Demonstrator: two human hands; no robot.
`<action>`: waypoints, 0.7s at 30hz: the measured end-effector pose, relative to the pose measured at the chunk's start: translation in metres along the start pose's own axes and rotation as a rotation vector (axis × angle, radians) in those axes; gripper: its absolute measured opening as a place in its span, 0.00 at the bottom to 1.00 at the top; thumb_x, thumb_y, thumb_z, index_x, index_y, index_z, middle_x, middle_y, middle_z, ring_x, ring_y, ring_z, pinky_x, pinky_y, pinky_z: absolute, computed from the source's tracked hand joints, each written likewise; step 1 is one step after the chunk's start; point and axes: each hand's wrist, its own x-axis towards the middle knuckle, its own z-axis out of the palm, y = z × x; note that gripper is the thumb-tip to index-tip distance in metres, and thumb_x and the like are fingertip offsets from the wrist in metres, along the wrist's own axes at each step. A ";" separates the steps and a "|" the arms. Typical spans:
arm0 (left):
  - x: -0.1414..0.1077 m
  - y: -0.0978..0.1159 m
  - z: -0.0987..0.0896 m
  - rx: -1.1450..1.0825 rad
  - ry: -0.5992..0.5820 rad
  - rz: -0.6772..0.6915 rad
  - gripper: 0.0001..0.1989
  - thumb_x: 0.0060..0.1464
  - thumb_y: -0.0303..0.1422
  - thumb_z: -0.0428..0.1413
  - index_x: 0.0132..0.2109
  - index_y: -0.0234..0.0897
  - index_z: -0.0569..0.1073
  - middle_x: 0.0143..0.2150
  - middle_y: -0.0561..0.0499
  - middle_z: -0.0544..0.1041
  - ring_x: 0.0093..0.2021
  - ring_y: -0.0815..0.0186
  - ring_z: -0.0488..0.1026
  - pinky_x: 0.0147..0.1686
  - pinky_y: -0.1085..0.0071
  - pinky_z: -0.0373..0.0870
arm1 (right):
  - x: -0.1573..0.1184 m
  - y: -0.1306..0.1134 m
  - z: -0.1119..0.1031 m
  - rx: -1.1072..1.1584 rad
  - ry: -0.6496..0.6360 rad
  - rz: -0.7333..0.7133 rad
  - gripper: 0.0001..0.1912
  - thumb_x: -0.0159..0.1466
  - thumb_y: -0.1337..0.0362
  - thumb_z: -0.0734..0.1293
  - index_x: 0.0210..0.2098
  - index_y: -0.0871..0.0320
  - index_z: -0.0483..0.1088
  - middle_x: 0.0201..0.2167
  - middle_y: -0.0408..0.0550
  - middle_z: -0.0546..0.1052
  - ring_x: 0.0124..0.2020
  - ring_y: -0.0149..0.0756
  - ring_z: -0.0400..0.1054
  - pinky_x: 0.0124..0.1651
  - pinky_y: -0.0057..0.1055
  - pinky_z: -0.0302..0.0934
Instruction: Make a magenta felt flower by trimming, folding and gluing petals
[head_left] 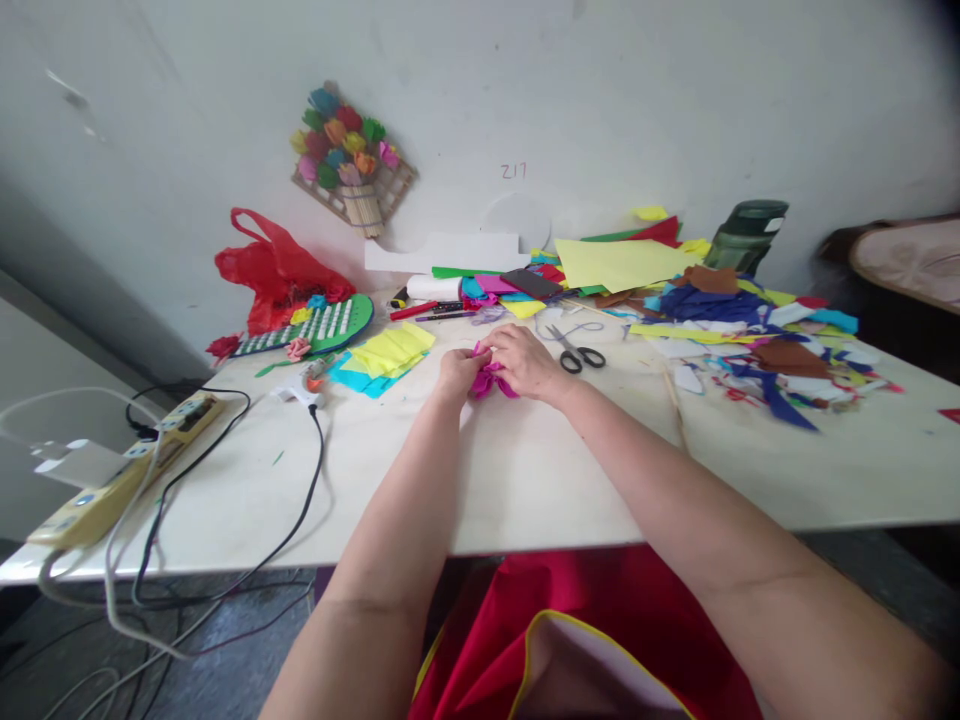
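Note:
A crumpled magenta paper piece (493, 381) lies between my hands near the middle of the white table (525, 480). My left hand (459, 371) is closed on its left side with the fingers pinched together. Over its upper right side bends my right hand (525, 361), its fingers also closed on the paper. The fingertips of both hands meet and partly hide the piece. Black-handled scissors (581, 358) lie just right of my right hand. Yellow paper sheets (394, 348) rest on blue ones (360, 377) to the left.
A glue gun (298, 392) with a black cord and a power strip (135, 475) occupy the left side. Colored scraps (787, 360) cover the right. Behind stand a green bottle (748, 236) and a red bag (277, 262). A thin stick (675, 408) lies right of my right forearm.

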 end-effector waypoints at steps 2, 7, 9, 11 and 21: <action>0.000 0.000 0.000 0.008 0.021 -0.012 0.10 0.38 0.29 0.62 0.18 0.33 0.68 0.14 0.56 0.62 0.17 0.75 0.56 0.19 0.75 0.51 | 0.002 -0.005 -0.002 -0.060 -0.007 -0.058 0.11 0.60 0.74 0.61 0.34 0.61 0.76 0.43 0.55 0.76 0.49 0.46 0.62 0.51 0.46 0.59; 0.005 -0.005 0.000 -0.055 0.062 -0.066 0.06 0.39 0.25 0.59 0.20 0.33 0.70 0.16 0.54 0.65 0.18 0.73 0.61 0.21 0.74 0.56 | 0.004 -0.012 0.001 -0.109 0.005 -0.145 0.14 0.63 0.74 0.58 0.37 0.61 0.75 0.44 0.55 0.76 0.50 0.44 0.61 0.51 0.46 0.59; 0.006 -0.006 -0.001 -0.108 0.048 -0.073 0.05 0.39 0.26 0.60 0.21 0.33 0.71 0.16 0.54 0.66 0.19 0.72 0.62 0.21 0.74 0.57 | 0.003 -0.012 0.003 -0.105 0.024 -0.127 0.14 0.64 0.73 0.57 0.37 0.60 0.75 0.45 0.55 0.76 0.51 0.44 0.61 0.52 0.45 0.59; 0.006 -0.006 -0.002 -0.163 0.023 -0.070 0.06 0.40 0.28 0.61 0.23 0.32 0.72 0.17 0.53 0.68 0.20 0.72 0.63 0.22 0.74 0.58 | 0.001 -0.009 0.004 -0.089 0.057 -0.070 0.14 0.64 0.71 0.58 0.35 0.60 0.75 0.47 0.54 0.75 0.51 0.44 0.62 0.53 0.45 0.58; 0.000 0.005 -0.001 -0.280 0.008 0.037 0.11 0.41 0.36 0.63 0.29 0.32 0.74 0.21 0.53 0.72 0.21 0.72 0.65 0.23 0.75 0.61 | -0.013 0.027 0.011 0.263 0.245 0.273 0.25 0.55 0.69 0.65 0.53 0.55 0.69 0.56 0.55 0.69 0.58 0.47 0.62 0.60 0.48 0.56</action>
